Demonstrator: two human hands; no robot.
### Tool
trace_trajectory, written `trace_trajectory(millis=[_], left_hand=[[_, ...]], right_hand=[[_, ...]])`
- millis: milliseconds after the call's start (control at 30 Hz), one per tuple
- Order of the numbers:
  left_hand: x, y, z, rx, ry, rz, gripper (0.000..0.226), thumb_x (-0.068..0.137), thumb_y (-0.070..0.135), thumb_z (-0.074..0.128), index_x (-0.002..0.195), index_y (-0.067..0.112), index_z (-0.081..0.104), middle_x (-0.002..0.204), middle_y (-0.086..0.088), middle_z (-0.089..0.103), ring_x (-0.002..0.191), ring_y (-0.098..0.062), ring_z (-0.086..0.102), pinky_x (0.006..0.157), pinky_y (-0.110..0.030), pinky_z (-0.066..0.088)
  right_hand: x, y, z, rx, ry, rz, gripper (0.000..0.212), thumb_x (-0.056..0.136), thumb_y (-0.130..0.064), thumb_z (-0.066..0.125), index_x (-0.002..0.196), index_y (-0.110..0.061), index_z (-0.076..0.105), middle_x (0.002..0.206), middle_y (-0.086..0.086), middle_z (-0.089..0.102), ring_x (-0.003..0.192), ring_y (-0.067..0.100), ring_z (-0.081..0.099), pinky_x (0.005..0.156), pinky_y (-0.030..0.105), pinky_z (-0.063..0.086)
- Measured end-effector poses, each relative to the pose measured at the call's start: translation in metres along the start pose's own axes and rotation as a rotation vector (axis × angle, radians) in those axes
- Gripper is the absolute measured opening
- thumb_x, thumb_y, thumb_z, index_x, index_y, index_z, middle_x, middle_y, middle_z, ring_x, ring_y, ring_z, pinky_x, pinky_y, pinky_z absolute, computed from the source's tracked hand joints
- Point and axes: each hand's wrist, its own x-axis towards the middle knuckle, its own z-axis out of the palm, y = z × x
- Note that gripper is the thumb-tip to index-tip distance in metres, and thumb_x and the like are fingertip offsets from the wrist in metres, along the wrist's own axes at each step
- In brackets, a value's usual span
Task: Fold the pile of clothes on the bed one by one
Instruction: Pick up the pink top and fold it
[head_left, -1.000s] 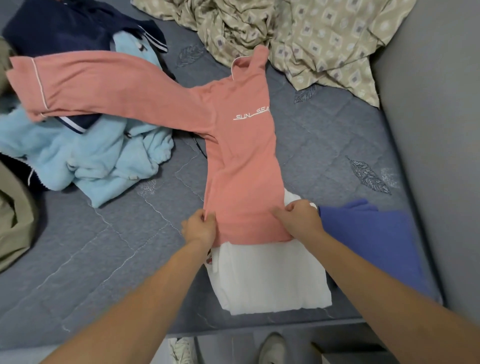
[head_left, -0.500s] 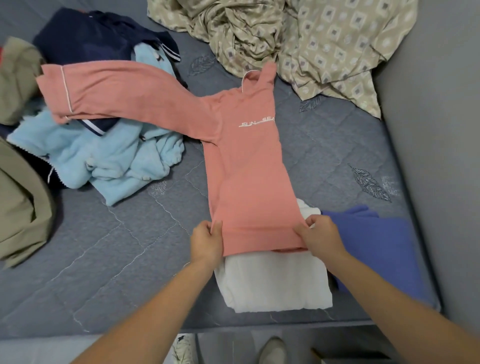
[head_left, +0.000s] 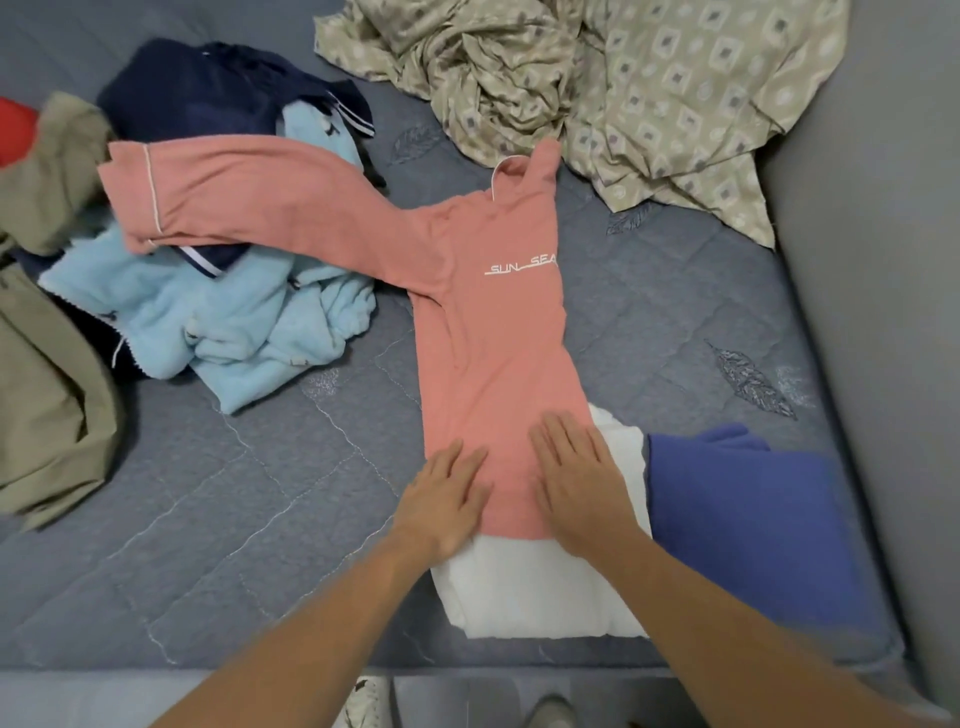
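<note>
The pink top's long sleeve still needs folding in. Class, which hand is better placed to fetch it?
Probably the left hand: the sleeve stretches out on its side, while the right hand lies farther off.

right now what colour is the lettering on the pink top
White, on the pink top; lettering shows clearly in the head view.

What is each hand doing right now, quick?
Left hand: open, fingers flat on the pink shirt.
Right hand: open, pressing flat on the same shirt.
</note>
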Motion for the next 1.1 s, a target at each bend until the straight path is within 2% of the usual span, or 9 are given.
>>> trace_trajectory(millis=[167,333,500,600,667,833,933,1033,1100], left_hand=[[0.0,-0.027,-0.049,-0.126,0.318,-0.042,0.061,0.107,0.054,0.033,0.163,0.034,0.024,0.17,0.006,0.021,0.156,-0.017,0.02,0.126,-0.042,0.023],[0.029,-0.072,-0.175,-0.123,0.676,0.066,0.056,0.109,0.033,0.042,0.162,0.02,0.03,0.165,0.0,0.034,0.153,-0.02,0.029,0.125,-0.041,0.027],[0.053,-0.132,-0.307,-0.026,0.915,0.032,0.058,0.105,0.028,0.048,0.159,0.014,0.035,0.162,-0.008,0.037,0.146,-0.027,0.036,0.119,-0.043,0.032],[0.067,-0.165,-0.364,-0.096,0.962,-0.074,0.064,0.104,0.028,0.053,0.161,0.015,0.029,0.163,-0.01,0.033,0.147,-0.029,0.032,0.119,-0.042,0.029],[0.08,-0.182,-0.389,-0.288,0.926,-0.191,0.069,0.1,0.03,0.058,0.16,0.011,0.028,0.159,-0.014,0.032,0.147,-0.031,0.032,0.121,-0.041,0.027],[0.112,-0.201,-0.423,-0.752,0.778,-0.459,0.067,0.086,0.048,0.074,0.137,0.011,0.052,0.136,-0.009,0.061,0.127,-0.032,0.056,0.109,-0.046,0.045],[0.116,-0.201,-0.426,-0.76,0.835,-0.477,0.059,0.08,0.043,0.084,0.123,0.008,0.061,0.119,-0.005,0.069,0.109,-0.027,0.065,0.098,-0.041,0.052],[0.109,-0.191,-0.424,-0.554,0.975,-0.377,0.043,0.082,0.034,0.083,0.106,0.011,0.055,0.111,-0.007,0.061,0.095,-0.026,0.058,0.084,-0.038,0.048],[0.105,-0.185,-0.419,-0.448,0.972,-0.333,0.034,0.084,0.028,0.08,0.086,0.015,0.048,0.102,-0.011,0.056,0.089,-0.029,0.054,0.076,-0.036,0.041]], right_hand=[[0.045,-0.044,-0.038,0.127,0.076,-0.002,0.068,0.096,-0.035,0.032,0.158,-0.008,0.039,0.165,0.011,0.036,0.153,0.028,0.035,0.123,0.05,0.031],[0.151,-0.096,-0.094,0.228,0.178,-0.038,0.072,0.097,-0.038,0.02,0.165,-0.012,0.018,0.173,0.004,0.015,0.159,0.021,0.016,0.128,0.044,0.018],[0.272,-0.175,-0.137,0.4,0.311,-0.065,0.068,0.104,-0.03,0.04,0.164,-0.005,0.017,0.172,0.01,0.017,0.159,0.023,0.017,0.129,0.037,0.012],[0.33,-0.221,-0.151,0.445,0.306,-0.099,0.07,0.107,-0.039,0.032,0.164,-0.005,0.013,0.173,0.011,0.012,0.16,0.022,0.011,0.13,0.036,0.008],[0.36,-0.244,-0.153,0.476,0.268,-0.119,0.073,0.106,-0.043,0.032,0.165,-0.009,0.007,0.174,0.008,0.008,0.16,0.02,0.006,0.13,0.034,0.004],[0.403,-0.27,-0.142,0.505,0.258,-0.114,0.077,0.104,-0.044,0.038,0.166,-0.01,0.008,0.174,0.008,0.007,0.16,0.021,0.007,0.13,0.034,0.004],[0.409,-0.275,-0.135,0.554,0.294,-0.095,0.078,0.103,-0.039,0.044,0.165,-0.009,0.008,0.174,0.008,0.006,0.16,0.021,0.007,0.13,0.034,0.004],[0.405,-0.275,-0.134,0.614,0.356,-0.093,0.079,0.102,-0.032,0.054,0.165,-0.007,0.014,0.173,0.011,0.01,0.16,0.024,0.01,0.13,0.035,0.006],[0.402,-0.278,-0.139,0.59,0.438,-0.055,0.077,0.096,-0.029,0.063,0.16,-0.007,0.028,0.165,0.015,0.028,0.151,0.033,0.027,0.126,0.045,0.023]])
